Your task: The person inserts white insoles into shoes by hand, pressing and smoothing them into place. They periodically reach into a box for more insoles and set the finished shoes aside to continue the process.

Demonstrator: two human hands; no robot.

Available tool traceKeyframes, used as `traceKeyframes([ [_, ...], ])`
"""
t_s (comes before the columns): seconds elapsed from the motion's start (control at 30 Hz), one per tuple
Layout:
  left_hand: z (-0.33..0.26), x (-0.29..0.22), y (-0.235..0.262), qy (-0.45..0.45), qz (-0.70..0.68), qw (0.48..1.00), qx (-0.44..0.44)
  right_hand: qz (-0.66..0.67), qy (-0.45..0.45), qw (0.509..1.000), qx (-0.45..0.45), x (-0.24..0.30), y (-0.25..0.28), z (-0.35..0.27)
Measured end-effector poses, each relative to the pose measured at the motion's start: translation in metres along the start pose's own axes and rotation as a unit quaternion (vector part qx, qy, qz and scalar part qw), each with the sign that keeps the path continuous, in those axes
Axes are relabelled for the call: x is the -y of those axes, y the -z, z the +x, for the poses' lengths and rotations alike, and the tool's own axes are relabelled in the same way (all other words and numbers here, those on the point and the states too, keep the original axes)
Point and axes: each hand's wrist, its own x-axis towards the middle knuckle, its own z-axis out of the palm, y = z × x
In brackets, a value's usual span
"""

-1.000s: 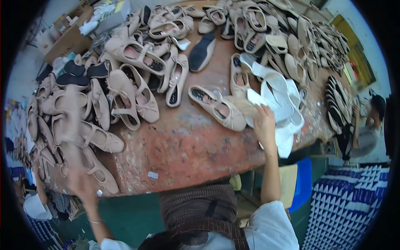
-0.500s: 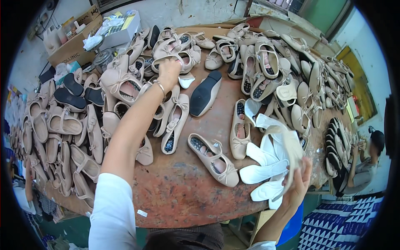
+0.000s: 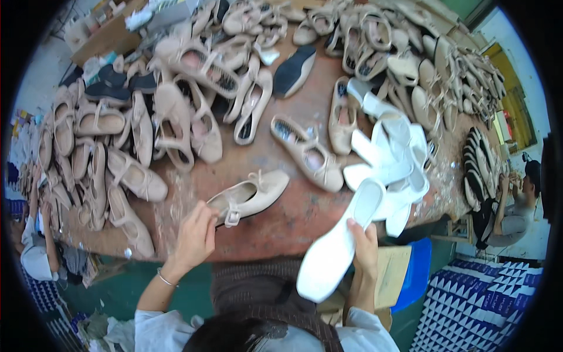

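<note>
At the table's front edge my left hand (image 3: 196, 233), closed, grips a beige ballet flat (image 3: 267, 189) by its heel end. The shoe's bow and buckle show, and its toe points away to the right. My right hand (image 3: 365, 249) pinches a white insole (image 3: 327, 258), tilted in front of the table edge, with its broad end toward me. Beyond it lies a loose heap of white insoles (image 3: 384, 167). Two beige flats with bows, one nearer (image 3: 314, 158) and one farther (image 3: 342, 126), rest just left of that heap.
Piles of beige flats cover the left (image 3: 99, 170) and far right (image 3: 404, 64) of the worn reddish table (image 3: 246, 246). One shoe (image 3: 296, 70) lies sole up. A blue bin (image 3: 412, 276) stands below the right edge. Another person (image 3: 516, 211) sits at the right.
My left hand has come back from the far pile and now holds a beige flat near the front edge. My right hand has drawn a white insole from the heap toward me. The view has tilted down.
</note>
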Motion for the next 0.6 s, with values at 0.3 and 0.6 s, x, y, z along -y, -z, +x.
traceKeyframes([
  [0.3, -0.111, 0.03, -0.056, 0.282, 0.084, 0.927, -0.234, -0.322, 0.238, 0.91, 0.109, -0.027, -0.057, -0.017],
  [0.6, -0.099, 0.047, -0.066, 0.338, -0.075, 0.914, -0.21, -0.55, 0.424, 0.688, 0.213, -0.059, -0.125, 0.002],
])
